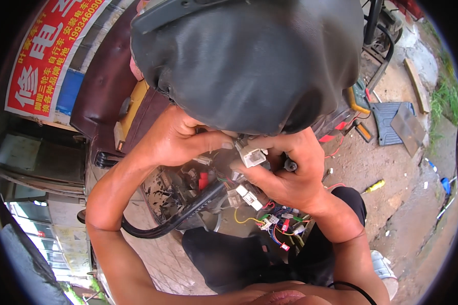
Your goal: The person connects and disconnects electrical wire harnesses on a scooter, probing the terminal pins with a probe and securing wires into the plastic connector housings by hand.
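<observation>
A white plug connector (pixel 253 157) is pinched between the thumb and fingers of my right hand (pixel 292 170). My left hand (pixel 180 142) is closed, its thumb reaching the connector's upper end; what its fingers hold there is hidden by a large black padded seat (pixel 259 61) overhanging both hands. Just below hangs another white connector block (pixel 248 196). Under my right forearm lies a tangle of coloured wires with small red and white plugs (pixel 277 223). A bent black tube (pixel 201 204) crosses beneath my hands, next to a red connector (pixel 203 180).
On the ground at right lie a yellow-handled screwdriver (pixel 375 186), a grey plastic tray (pixel 384 124) and a wooden plank (pixel 416 85). A yellow-edged multimeter (pixel 360 96) rests by the seat. At left are a maroon padded bench (pixel 104 84) and a red banner (pixel 51 58).
</observation>
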